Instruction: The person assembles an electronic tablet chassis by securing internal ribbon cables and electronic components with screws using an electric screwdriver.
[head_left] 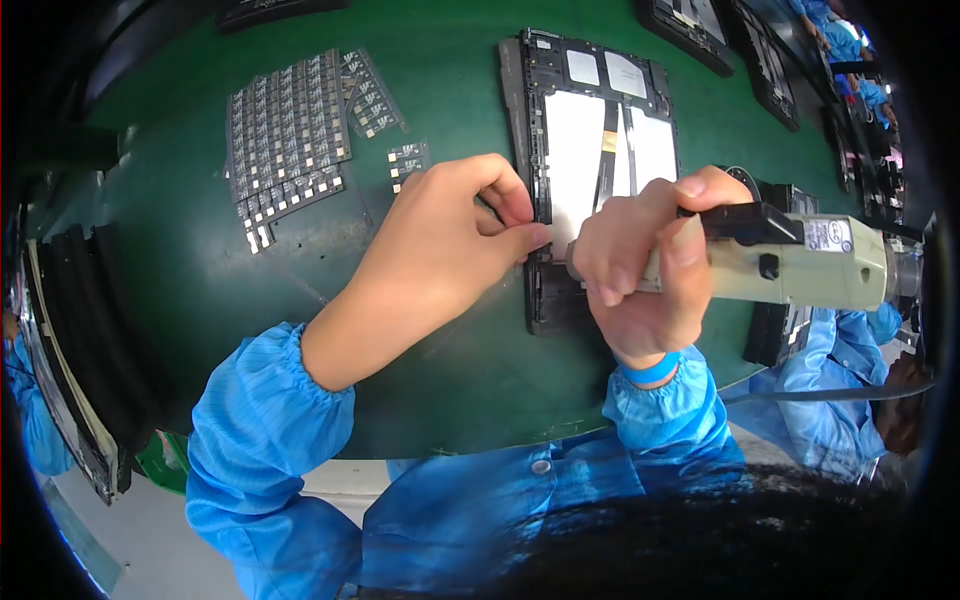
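Observation:
A flat tablet-like housing (pixel 560 82) with a black frame and white battery packs lies lengthwise in front of me, right of the middle. My left hand (pixel 430 235) is at its left edge, thumb and curled fingers closed on the rim; the exact contact is partly hidden. My right hand (pixel 650 255) is wrapped round a cream electric screwdriver (pixel 825 275) with a black lever on its side. The screwdriver's body points off to the right, and its front end is over the lower part of the housing, where my fingers hide the tip.
Several panels of small circuit boards (pixel 290 125) lie at the left on the green table (pixel 450 390), with a small board strip (pixel 407 163) beside my left hand. More black housings (pixel 690 30) are at the far right. Dark panels (pixel 90 310) stand at the left. A blue-sleeved person (pixel 825 390) sits at right.

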